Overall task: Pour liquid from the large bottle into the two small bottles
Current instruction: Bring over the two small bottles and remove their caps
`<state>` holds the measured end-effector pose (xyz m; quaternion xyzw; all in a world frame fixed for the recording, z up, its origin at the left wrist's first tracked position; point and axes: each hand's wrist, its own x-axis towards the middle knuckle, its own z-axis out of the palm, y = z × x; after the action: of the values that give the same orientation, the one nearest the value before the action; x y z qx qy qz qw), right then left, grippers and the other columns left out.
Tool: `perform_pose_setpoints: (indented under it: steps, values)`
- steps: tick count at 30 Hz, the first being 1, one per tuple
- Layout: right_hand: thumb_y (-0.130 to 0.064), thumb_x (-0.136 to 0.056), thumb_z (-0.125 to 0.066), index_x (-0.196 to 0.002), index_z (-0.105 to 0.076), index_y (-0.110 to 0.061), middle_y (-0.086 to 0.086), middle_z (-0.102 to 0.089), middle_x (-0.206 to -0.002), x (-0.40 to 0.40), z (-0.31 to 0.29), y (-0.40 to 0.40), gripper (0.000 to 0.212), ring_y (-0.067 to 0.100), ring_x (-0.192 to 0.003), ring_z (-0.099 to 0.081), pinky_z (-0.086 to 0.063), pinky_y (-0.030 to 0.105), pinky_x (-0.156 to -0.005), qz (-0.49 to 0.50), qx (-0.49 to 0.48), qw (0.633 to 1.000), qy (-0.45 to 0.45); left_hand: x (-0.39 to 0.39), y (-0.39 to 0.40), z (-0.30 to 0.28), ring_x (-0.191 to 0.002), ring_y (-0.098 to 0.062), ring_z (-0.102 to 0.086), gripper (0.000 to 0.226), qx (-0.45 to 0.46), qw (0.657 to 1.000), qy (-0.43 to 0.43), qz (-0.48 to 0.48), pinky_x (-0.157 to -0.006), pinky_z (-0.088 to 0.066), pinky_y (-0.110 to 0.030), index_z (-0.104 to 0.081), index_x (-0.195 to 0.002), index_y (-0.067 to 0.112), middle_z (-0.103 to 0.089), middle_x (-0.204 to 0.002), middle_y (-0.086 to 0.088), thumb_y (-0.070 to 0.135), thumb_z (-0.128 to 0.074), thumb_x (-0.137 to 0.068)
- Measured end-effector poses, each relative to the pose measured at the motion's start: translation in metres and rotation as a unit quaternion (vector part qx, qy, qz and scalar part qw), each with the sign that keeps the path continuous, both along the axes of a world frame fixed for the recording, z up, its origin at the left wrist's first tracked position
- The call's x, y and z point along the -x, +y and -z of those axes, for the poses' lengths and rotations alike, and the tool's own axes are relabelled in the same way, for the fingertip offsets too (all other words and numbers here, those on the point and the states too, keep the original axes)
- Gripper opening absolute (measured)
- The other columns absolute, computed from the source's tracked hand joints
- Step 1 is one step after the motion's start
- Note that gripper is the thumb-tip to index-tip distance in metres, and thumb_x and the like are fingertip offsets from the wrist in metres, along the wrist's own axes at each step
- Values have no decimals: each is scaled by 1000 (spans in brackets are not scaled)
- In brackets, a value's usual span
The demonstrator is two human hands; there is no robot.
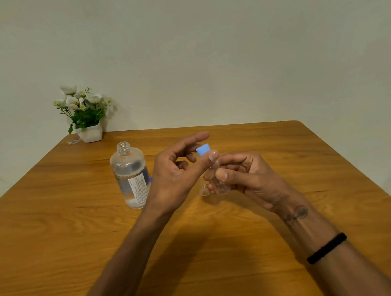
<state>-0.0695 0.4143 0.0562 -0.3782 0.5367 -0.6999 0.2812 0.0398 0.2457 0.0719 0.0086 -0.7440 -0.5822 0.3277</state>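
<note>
Above the table (57, 238), right hand (250, 178) fingers grip one small bottle (216, 181); left hand (177, 170) fingers pinch its blue cap (203, 149).

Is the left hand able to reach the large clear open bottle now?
Probably yes. The large clear open-necked bottle stands upright just left of the left hand, nothing between them. But that hand's fingers are on the blue cap of the small clear bottle.

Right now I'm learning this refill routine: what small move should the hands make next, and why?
Probably twist the blue cap with the left hand, since the small bottle, gripped by the right hand, looks capped, while the large bottle already stands open.
</note>
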Motion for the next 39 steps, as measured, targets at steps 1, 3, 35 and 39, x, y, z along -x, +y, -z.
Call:
perform_pose_setpoints:
  steps: [1, 3, 35, 39]
  values:
    - [-2, -89, -74, -121, -71, 6, 28, -76, -109, 1, 0, 1, 33, 35, -87, -77, -65, 42, -79, 2, -6, 1000, 9, 0, 1, -1, -95, -35, -59, 41, 0, 1000, 2, -9, -71, -53, -46, -75, -126, 27, -72, -104, 0, 32, -84, -86]
    - [-5, -88, -75, -123, -71, 7, 28, -76, -110, 2, 0, 1, 37, 36, -90, -76, -63, 43, -80, 7, -13, 1000, 26, 0, 4, -1, -88, -35, -59, 36, 3, 1000, 4, -24, -70, -53, -51, -79, -116, 27, -73, -97, 4, 39, -83, -82]
    - [-17, -70, -93, -106, -69, -3, 11, -80, -105, 23, 18, 0, 45, 18, -90, -73, -58, 34, -77, 248, 14, 968, -23, 9, -1, 19, -101, -2, -71, 18, -68, 986, -26, -150, -87, -61, -36, -71, -110, 37, -77, -101, 13, 48, -60, -101]
    - [-12, -75, -93, -116, -69, -2, 11, -81, -109, 27, 23, -1, 49, 18, -92, -75, -56, 38, -78, 266, -9, 964, -25, 14, -4, 29, -96, -2, -73, 21, -63, 983, -48, -167, -84, -63, -34, -67, -108, 35, -79, -97, 10, 48, -72, -92]
